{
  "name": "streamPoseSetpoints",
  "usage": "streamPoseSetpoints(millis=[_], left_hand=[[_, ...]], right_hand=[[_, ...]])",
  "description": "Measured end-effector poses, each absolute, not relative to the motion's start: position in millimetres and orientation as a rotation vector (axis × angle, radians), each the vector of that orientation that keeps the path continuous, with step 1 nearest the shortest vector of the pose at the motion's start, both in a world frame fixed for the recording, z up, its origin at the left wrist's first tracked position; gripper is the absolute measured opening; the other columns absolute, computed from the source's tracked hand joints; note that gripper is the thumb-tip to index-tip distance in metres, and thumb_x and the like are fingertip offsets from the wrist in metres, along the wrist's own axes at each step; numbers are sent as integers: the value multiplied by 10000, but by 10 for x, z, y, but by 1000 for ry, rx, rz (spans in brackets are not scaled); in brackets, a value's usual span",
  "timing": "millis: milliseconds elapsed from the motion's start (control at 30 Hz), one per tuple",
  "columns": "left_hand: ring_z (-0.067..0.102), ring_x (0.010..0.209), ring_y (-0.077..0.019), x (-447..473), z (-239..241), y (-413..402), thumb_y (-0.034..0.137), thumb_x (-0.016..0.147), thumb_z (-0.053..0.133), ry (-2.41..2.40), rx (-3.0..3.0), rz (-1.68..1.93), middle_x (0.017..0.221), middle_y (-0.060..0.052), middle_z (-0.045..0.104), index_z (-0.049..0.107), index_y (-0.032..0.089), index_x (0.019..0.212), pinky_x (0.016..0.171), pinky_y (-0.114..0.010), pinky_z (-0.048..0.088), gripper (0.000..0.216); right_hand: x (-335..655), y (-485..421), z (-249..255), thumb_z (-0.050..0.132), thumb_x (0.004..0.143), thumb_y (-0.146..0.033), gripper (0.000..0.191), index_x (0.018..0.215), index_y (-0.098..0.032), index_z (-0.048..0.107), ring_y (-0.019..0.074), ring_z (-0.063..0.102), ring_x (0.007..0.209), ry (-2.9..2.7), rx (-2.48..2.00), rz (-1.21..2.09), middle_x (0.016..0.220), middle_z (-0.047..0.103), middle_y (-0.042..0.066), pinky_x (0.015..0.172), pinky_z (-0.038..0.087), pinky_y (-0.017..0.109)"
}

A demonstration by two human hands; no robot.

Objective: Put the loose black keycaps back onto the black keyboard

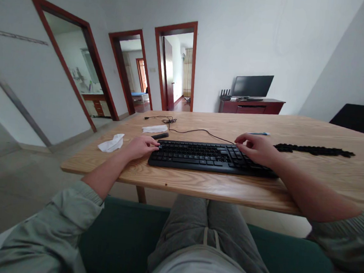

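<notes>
A black keyboard [192, 161] lies flat on the wooden table in front of me, and some of its key spots look bare, without keycaps. My left hand [141, 147] is closed at the keyboard's left end, thumb and fingers on its upper left corner. Over the number pad side is my right hand [255, 148], fingers bent and drawn together near the top edge; anything between them is too small to make out. Right of that hand stretches a row of small black pieces that look like keycaps [314, 150]. Behind it lies a thin blue-and-white brush-like stick [258, 133], partly hidden.
White crumpled tissue [111, 143] and a folded tissue [155, 129] lie on the table [140, 175] at left, near a small dark bar [160, 135]. A bundled cable [169, 120] runs to the keyboard. A television [252, 86] stands on a far cabinet.
</notes>
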State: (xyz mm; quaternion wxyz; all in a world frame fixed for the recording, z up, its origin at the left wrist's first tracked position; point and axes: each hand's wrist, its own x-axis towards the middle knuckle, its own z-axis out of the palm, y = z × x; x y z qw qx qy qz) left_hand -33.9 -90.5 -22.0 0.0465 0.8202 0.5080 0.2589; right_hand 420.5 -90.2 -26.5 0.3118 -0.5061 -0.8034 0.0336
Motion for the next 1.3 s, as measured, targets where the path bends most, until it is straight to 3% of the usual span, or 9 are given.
streamPoseSetpoints(millis=[133,1000,1100,1300], left_hand=[[650,950,-208,-321,-230,-897,422,827,588,1445,2606,777,1021,-57,735,767,214,924,903,-338,482,290],[625,1008,-218,-314,-225,-948,364,839,575,1370,2688,828,1024,-66,729,757,213,867,981,-394,450,238],[624,988,-219,-302,-222,-977,372,832,571,1453,2662,827,1012,-56,727,749,215,895,942,-374,461,246],[604,754,-179,-274,-208,-1038,439,790,626,1686,2525,850,899,-45,725,735,206,994,713,-292,466,329]], right_hand=[[4240,-875,-293,525,831,-412,265,907,-193,652,151,534,586,-2135,-1342,75,692,634,21,563,393,281],[4217,-882,-293,507,845,-425,273,849,-206,670,177,584,653,-2234,-1372,77,723,666,36,608,436,304],[4211,-892,-287,520,834,-423,271,852,-204,678,173,574,633,-2231,-1393,97,716,666,37,592,431,302],[4205,-896,-285,533,824,-414,255,843,-210,683,175,575,639,-2226,-1395,108,720,665,35,601,431,303]])
